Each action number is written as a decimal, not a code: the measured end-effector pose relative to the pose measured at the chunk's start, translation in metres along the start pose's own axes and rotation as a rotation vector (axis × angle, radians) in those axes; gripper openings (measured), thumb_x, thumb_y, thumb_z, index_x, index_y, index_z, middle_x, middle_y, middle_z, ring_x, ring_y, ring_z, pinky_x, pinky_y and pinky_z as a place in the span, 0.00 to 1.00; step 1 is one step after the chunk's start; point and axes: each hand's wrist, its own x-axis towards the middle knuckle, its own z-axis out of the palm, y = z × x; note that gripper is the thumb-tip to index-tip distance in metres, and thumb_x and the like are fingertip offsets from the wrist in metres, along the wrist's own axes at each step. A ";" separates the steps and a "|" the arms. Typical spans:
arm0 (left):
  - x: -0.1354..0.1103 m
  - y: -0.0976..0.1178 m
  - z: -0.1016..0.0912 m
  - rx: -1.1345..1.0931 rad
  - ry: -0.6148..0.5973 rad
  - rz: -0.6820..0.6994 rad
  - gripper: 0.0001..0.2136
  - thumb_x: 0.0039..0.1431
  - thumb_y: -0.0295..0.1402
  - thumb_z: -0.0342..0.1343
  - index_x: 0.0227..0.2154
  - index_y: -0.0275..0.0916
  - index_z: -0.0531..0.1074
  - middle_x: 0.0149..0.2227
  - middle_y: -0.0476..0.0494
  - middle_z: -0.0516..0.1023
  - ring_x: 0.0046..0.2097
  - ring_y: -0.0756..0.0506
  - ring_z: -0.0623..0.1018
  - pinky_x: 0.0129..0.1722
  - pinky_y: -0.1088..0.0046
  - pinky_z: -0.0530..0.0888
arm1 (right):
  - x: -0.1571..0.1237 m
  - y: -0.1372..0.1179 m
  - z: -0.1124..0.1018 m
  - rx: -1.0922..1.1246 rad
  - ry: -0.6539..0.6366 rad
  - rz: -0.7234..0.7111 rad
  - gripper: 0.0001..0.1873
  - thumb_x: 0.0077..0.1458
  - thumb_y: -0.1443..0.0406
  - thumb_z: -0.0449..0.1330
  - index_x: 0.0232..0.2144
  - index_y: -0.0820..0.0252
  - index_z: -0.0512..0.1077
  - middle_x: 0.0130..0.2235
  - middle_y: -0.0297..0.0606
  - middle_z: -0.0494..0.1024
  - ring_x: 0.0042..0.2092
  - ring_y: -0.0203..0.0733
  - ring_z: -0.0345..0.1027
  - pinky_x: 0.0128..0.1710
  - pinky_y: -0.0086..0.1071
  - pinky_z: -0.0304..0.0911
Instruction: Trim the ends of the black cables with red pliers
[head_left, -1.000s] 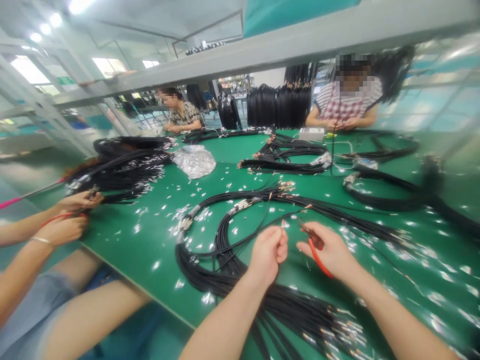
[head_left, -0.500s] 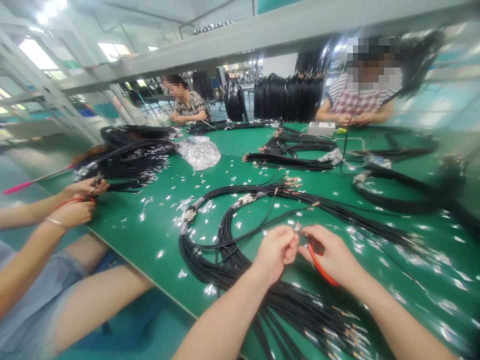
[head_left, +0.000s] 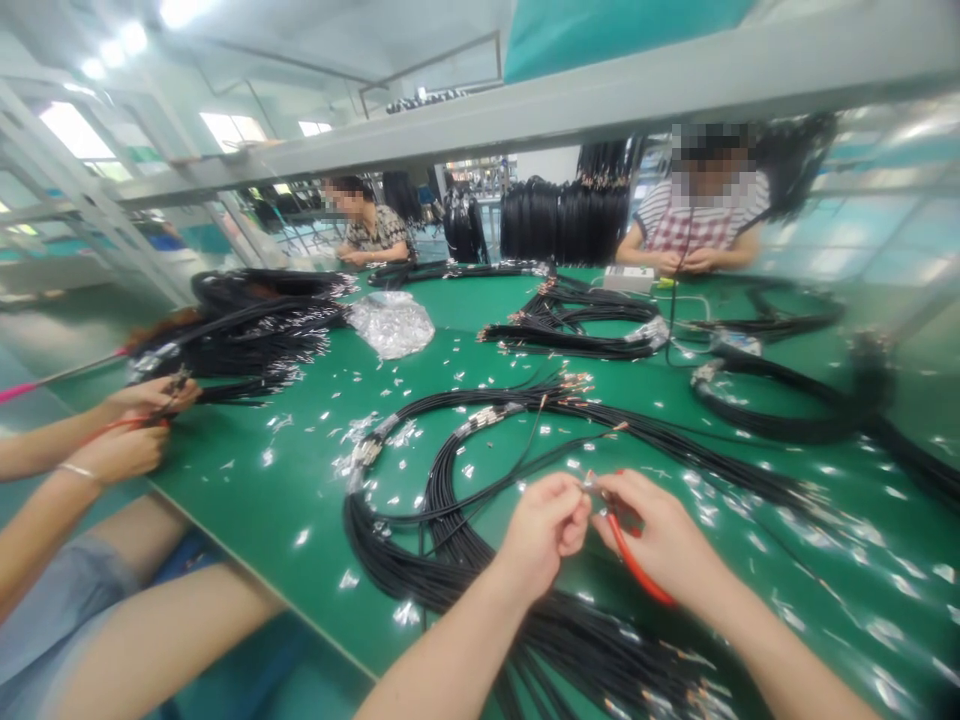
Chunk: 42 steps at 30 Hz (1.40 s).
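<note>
Pliers (head_left: 636, 568) have crossed to your left hand (head_left: 546, 525) since a second ago; their tips now sit right at its fingertips, so both your hands bear on one spot over the green bench (head_left: 240, 505). Left: bunched in a tight pinch; what it grips is hidden, cannot tell. Right hand (head_left: 664, 525): half curled, holding the pliers; whether their tips bite, cannot tell.

Counts, near to far. Pliers in your grip: one pair. Curved black cable bundles (head_left: 375, 550) by the near edge, partly under your forearms: two; single wires beyond counting. White scraps (head_left: 349, 580): likewise. Left along the near edge: a co-worker's two hands (head_left: 124, 450), one red-handled tool. Mid-bench, one clear bag (head_left: 391, 325). Far edge: one power strip (head_left: 630, 280), two people, one in patterned top (head_left: 382, 235), one in checked apron (head_left: 694, 232).
</note>
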 end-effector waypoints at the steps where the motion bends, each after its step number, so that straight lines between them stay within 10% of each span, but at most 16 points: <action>1: 0.000 0.000 0.000 0.005 0.005 0.011 0.11 0.46 0.35 0.59 0.23 0.34 0.64 0.18 0.54 0.62 0.16 0.59 0.56 0.16 0.79 0.46 | 0.000 0.000 -0.001 0.000 -0.001 0.004 0.11 0.46 0.68 0.56 0.35 0.55 0.70 0.31 0.37 0.71 0.30 0.40 0.65 0.30 0.32 0.62; 21: -0.005 -0.019 0.006 0.322 0.110 0.166 0.13 0.50 0.40 0.56 0.23 0.34 0.67 0.16 0.55 0.57 0.18 0.57 0.55 0.17 0.79 0.49 | 0.006 -0.023 0.005 0.989 0.204 0.308 0.11 0.43 0.66 0.60 0.32 0.58 0.64 0.25 0.30 0.66 0.26 0.33 0.61 0.26 0.29 0.59; 31: -0.006 -0.006 0.004 0.075 -0.299 -0.274 0.13 0.46 0.37 0.59 0.19 0.34 0.62 0.15 0.54 0.58 0.14 0.59 0.53 0.14 0.79 0.45 | -0.001 -0.012 -0.006 0.738 0.069 0.087 0.08 0.47 0.62 0.59 0.27 0.58 0.63 0.28 0.31 0.67 0.29 0.34 0.61 0.30 0.29 0.60; 42: 0.000 -0.018 0.003 0.454 0.160 0.277 0.09 0.44 0.33 0.60 0.20 0.35 0.66 0.20 0.51 0.66 0.25 0.52 0.64 0.27 0.76 0.61 | 0.003 -0.018 -0.003 0.703 0.225 0.233 0.13 0.46 0.58 0.60 0.31 0.57 0.63 0.26 0.31 0.68 0.27 0.36 0.63 0.29 0.31 0.62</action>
